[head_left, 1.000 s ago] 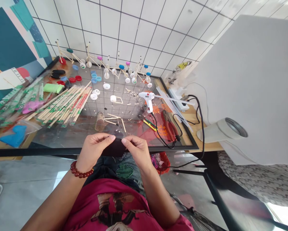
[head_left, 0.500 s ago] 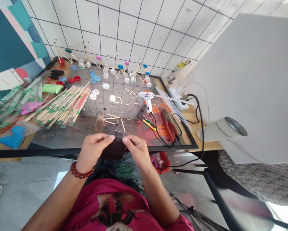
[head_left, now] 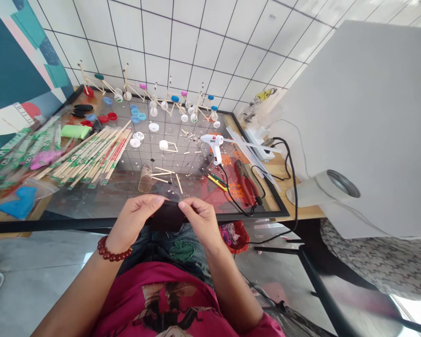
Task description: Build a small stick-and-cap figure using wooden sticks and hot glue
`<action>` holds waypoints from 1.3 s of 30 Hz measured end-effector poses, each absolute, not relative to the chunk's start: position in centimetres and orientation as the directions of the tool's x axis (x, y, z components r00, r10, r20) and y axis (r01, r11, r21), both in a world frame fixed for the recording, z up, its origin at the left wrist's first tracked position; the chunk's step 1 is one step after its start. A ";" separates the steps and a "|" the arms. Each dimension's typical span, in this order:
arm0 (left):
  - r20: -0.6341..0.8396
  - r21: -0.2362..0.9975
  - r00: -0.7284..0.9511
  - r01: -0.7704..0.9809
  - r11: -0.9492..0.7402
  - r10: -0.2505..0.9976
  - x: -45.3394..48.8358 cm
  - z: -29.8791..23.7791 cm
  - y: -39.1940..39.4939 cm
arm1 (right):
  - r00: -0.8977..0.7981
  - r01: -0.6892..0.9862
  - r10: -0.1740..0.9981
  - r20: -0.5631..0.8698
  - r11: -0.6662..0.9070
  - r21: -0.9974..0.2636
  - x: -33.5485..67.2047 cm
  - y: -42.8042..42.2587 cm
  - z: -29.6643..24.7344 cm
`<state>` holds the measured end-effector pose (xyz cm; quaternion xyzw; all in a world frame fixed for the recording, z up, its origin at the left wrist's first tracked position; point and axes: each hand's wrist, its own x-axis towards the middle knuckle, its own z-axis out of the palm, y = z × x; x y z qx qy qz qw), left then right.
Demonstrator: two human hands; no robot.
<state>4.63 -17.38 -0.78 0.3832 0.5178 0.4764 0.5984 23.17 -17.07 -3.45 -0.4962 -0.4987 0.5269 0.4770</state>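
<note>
At the table's front edge, a small dark flat sheet (head_left: pixel 167 217), perhaps card or sandpaper, hangs between my hands over my lap. My left hand (head_left: pixel 136 219) pinches its upper left corner, thumb on top; a red bead bracelet circles that wrist. On the upper right corner, the thumb and fingers of my right hand (head_left: pixel 201 218) are closed. Just beyond lie several cut sticks (head_left: pixel 163 174) and a clear cup (head_left: pixel 145 176) on its side. A small frame of sticks with a white bottle cap (head_left: pixel 164 145) lies farther back.
Paper-wrapped chopsticks (head_left: pixel 91 157) lie left. A white glue gun (head_left: pixel 213 146), yellow cutter (head_left: pixel 217 183) and red-handled pliers (head_left: pixel 246 183) lie right, with a black cable (head_left: pixel 294 187) looping over the edge. Stick-and-cap models (head_left: pixel 164 105) line the tiled wall. A lamp (head_left: pixel 322 187) stands right.
My left hand has shifted slightly left, its thumb sliding toward the sheet's outer corner. My right hand keeps its pinch nearly in place. The view has drifted slightly.
</note>
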 end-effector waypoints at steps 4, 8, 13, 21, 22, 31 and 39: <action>-0.243 0.966 -0.086 -0.108 0.233 0.966 4.8 -0.7 -17.3 | -0.061 -0.004 0.997 -0.047 -0.048 -0.999 23.4 -17.2 -3.9; -0.259 0.960 -0.082 -0.131 0.248 0.962 4.8 -0.8 -17.4 | -0.063 -0.047 0.998 -0.029 -0.033 -0.998 23.6 -17.1 -4.3; -0.245 0.966 -0.049 -0.103 0.239 0.968 4.6 -1.0 -17.5 | -0.098 -0.063 0.995 -0.030 -0.037 -0.997 23.2 -16.9 -3.5; -0.085 0.993 0.043 0.090 0.081 0.995 4.8 -1.5 -17.9 | -0.099 0.030 0.995 -0.007 -0.004 -1.000 22.3 -17.1 -3.0; -0.083 0.992 0.017 0.096 0.081 0.996 4.9 -1.6 -17.9 | -0.100 0.031 0.995 -0.001 0.002 -1.000 22.4 -17.1 -3.1; -0.230 0.964 -0.186 -0.175 0.198 0.955 5.0 -1.5 -16.9 | -0.121 -0.103 0.988 -0.095 -0.108 -0.989 23.5 -17.0 -3.5; -0.310 0.937 -0.139 -0.211 0.277 0.941 5.0 -0.7 -16.8 | -0.152 -0.179 0.986 -0.063 -0.090 -0.980 23.9 -16.4 -2.9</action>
